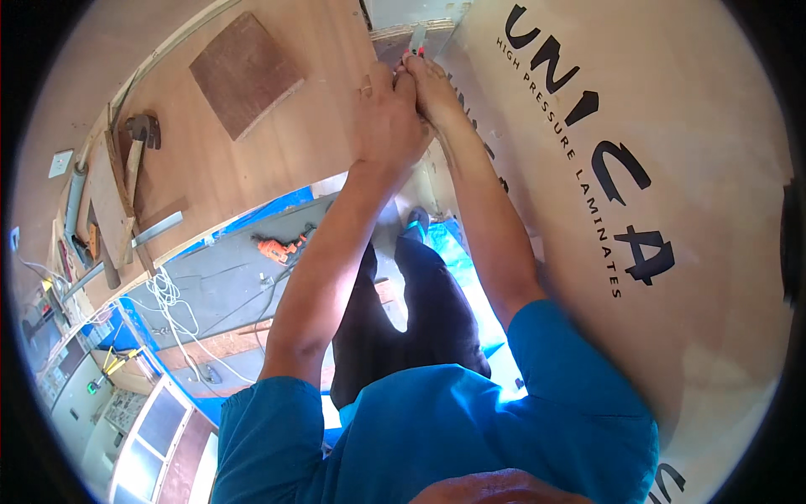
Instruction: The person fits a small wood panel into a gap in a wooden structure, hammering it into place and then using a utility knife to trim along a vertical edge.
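Both my hands meet at the far middle, between a wooden worktop and a large pale laminate sheet standing on the right. My right hand is closed round a small tool with red parts and a flat grey end pointing away from me; its exact kind is hard to make out. Close against it, my left hand has its fingers curled, with the tips mostly hidden. Whether the left fingers also grip the tool cannot be seen.
On the worktop lie a brown square board, a hammer, wood strips and a metal bar. Lower down are an orange power tool and a white cable coil. Blue sheeting lies by my legs.
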The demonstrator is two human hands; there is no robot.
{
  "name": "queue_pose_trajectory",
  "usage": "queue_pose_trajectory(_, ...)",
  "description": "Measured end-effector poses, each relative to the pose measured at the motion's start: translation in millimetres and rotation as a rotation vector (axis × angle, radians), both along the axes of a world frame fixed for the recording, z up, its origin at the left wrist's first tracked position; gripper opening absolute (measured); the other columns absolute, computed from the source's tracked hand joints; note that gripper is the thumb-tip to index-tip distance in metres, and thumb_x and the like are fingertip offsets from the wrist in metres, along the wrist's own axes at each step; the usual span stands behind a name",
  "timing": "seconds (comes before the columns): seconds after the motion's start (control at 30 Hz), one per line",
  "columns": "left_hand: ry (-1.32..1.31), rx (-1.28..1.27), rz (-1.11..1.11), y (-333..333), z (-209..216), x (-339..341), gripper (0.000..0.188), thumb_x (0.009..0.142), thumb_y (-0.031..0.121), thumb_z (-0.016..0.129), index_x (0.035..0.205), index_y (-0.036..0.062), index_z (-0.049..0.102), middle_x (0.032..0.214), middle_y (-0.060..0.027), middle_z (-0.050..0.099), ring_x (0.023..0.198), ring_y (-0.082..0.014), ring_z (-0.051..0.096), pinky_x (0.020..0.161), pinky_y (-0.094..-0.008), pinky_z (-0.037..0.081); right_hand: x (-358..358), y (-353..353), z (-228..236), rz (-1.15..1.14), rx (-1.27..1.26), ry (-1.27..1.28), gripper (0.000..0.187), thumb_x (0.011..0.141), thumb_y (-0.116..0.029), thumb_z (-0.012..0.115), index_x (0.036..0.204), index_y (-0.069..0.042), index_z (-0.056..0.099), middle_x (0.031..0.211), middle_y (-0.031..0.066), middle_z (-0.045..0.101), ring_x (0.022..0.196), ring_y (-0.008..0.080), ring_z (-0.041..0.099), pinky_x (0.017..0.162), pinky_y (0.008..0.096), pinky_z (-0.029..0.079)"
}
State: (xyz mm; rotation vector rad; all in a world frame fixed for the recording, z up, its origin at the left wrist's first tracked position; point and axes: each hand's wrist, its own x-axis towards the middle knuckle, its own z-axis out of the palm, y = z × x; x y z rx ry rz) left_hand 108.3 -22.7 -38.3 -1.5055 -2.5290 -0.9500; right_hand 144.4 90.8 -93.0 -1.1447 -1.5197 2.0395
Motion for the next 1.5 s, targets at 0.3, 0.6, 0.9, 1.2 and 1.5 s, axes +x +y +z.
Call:
queue_pose_trajectory(0.3,-0.095,-0.049,0.001,5.7,4.7,-0.9,0.041,0.077,0.012,0.072,0.114,-0.0033,0.065,0.105,-0.0206,0.057,0.097,-0.0383,0.058,0.079,-0.0493,0.047,-0.9,8.4,-5.3,0.07,0.087,-0.013,0.033,0.1,-0.03,0.055,0.095,0.001,0.067,0.091,0.008,0.067,0.084,0.0188,0.062,0.08,0.0314,0.049)
queue_pose_trajectory(0.6,-0.003,-0.032,-0.032,3.6,4.7,0.8,0.038,0.077,0.011,0.07,0.113,-0.003,0.066,0.109,-0.0207,0.057,0.099,-0.0399,0.058,0.084,-0.0486,0.047,-1.2,5.4,-7.2,0.01,0.009,0.049,0.043,0.097,-0.034,0.051,0.089,0.005,0.068,0.086,0.015,0.068,0.082,0.0248,0.062,0.079,0.0372,0.048)
queue_pose_trajectory(0.9,-0.09,0.057,0.0,14.5,7.0,-2.9,0.036,0.072,0.006,0.069,0.107,-0.0022,0.063,0.099,-0.0231,0.054,0.089,-0.0439,0.057,0.077,-0.0532,0.046,-4.0,22.3,-32.6,0.074,0.21,0.021,0.039,0.097,-0.031,0.05,0.091,0.004,0.067,0.085,0.0151,0.067,0.08,0.0247,0.062,0.077,0.0383,0.048)
queue_pose_trajectory(1.2,-0.026,0.103,0.025,-2.2,-5.3,6.0,0.034,0.073,0.006,0.068,0.106,-0.002,0.064,0.095,-0.0237,0.056,0.089,-0.0445,0.058,0.074,-0.0527,0.047,-0.7,4.7,5.3,0.044,-0.029,0.078,0.034,0.097,-0.029,0.051,0.088,0.0,0.067,0.082,0.008,0.064,0.079,0.0187,0.06,0.076,0.034,0.047)
queue_pose_trajectory(1.5,-0.029,0.062,0.01,4.2,-0.2,-4.1,0.033,0.077,0.013,0.07,0.105,-0.0033,0.067,0.101,-0.0188,0.056,0.095,-0.0376,0.058,0.08,-0.0477,0.048,2.1,4.7,-4.7,0.131,0.14,0.044,0.037,0.099,-0.034,0.052,0.091,0.0,0.066,0.085,0.0086,0.065,0.079,0.0191,0.059,0.076,0.0348,0.048)
